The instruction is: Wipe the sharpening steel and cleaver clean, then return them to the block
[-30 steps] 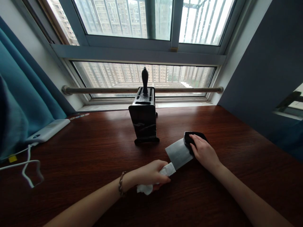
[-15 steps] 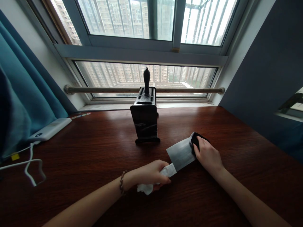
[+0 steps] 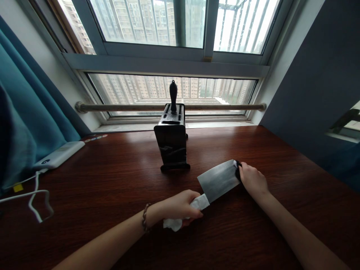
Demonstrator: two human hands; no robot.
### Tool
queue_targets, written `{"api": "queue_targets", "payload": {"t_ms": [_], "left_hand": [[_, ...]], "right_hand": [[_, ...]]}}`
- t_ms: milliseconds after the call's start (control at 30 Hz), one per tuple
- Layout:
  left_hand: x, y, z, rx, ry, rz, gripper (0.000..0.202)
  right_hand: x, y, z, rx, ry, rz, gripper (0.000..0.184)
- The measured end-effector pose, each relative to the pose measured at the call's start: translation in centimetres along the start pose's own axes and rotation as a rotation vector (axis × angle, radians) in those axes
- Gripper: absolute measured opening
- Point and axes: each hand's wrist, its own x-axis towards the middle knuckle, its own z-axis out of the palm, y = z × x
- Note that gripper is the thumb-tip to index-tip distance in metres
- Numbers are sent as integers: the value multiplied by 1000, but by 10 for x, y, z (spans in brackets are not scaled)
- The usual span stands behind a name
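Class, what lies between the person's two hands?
The head view shows a broad metal blade there, white wrapping at the left hand and black material at the right hand.

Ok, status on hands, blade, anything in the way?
Left hand closed on white wrapping; right hand on black item; blade between them. Black holder beyond, not touching.

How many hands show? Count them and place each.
2: the left hand is closed around the white wrapping at one end of the cleaver; the right hand holds a black item at the other end.
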Motion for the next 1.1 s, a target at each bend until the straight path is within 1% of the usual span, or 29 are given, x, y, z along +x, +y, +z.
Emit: {"api": "queue_targets", "payload": {"t_ms": [133,267,400,500,567,633,767,933,1000,1100], "left_hand": [[-1,-1,0,-5,-9,10,19],[-1,-3,0,-15,-21,23,19],[0,-3,0,-28,-13,3,21],[-1,-2,0,-34,-2,-10,23],[-1,-1,0,-35,-1,-9,23],[-2,-1,1,-35,0,-15,23],[-2,0,1,-51,-10,-14,23],[-3,3,1,-42,-18,-9,23],[-3,3,1,-37,-19,-5,22],[-2,2,1,-43,-16,0,22]], "right_hand": [[10,10,8,132,-38,33,35],[27,24,17,349,-63,84,34],[35,30,20,704,-130,109,32],[32,27,19,1042,-265,99,31],[28,24,19,1217,-340,122,40],[26,22,20,1327,-357,182,46],[26,20,24,1422,-299,281,42],[28,21,31,1438,-227,356,38],[28,22,31,1441,-250,372,35],[28,22,27,1456,-352,344,31]]}}
